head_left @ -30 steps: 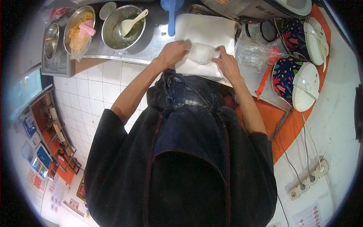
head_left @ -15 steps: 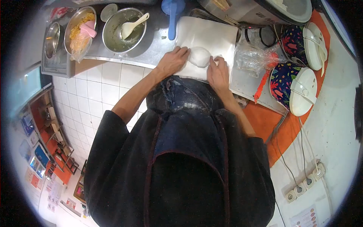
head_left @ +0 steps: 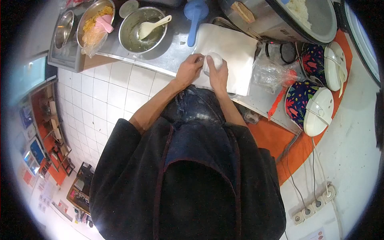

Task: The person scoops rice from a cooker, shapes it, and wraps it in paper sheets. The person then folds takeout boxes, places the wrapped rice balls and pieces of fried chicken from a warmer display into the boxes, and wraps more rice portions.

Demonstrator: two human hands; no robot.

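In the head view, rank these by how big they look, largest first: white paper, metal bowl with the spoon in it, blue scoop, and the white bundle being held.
1. White paper
2. Metal bowl
3. Blue scoop
4. White bundle, partly covered

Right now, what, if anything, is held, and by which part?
A white rounded bundle: the right hand grips its near side; the left hand is at its left edge, grip unclear.
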